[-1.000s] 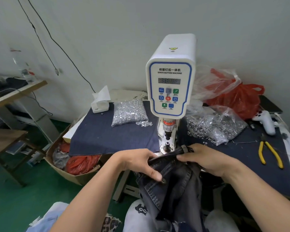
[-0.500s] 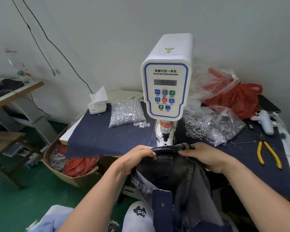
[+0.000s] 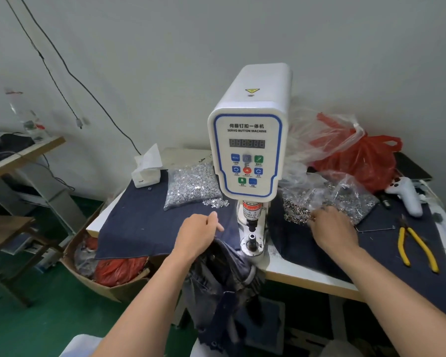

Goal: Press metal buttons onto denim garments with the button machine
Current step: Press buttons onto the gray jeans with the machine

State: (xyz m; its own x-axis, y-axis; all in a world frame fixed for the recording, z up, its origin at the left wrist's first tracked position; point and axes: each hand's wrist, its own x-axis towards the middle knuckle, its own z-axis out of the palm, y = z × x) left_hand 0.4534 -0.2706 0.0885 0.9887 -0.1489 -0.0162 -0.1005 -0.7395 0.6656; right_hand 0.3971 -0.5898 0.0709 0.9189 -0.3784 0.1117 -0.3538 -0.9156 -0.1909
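Progress: die [image 3: 252, 238] bare, no button loaded, pressing not yet done
Denim garment [image 3: 223, 276]: hangs off table edge, beside button machine [image 3: 247, 153]
Left hand [image 3: 197, 234]: loosely curled, perhaps touching the garment
Right hand [image 3: 332, 229]: fingers in bag of metal buttons [image 3: 327, 199], grip unclear

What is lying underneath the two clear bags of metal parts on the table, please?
Both bags lie on dark denim cloth spread over the table. The surface directly beneath them is covered.
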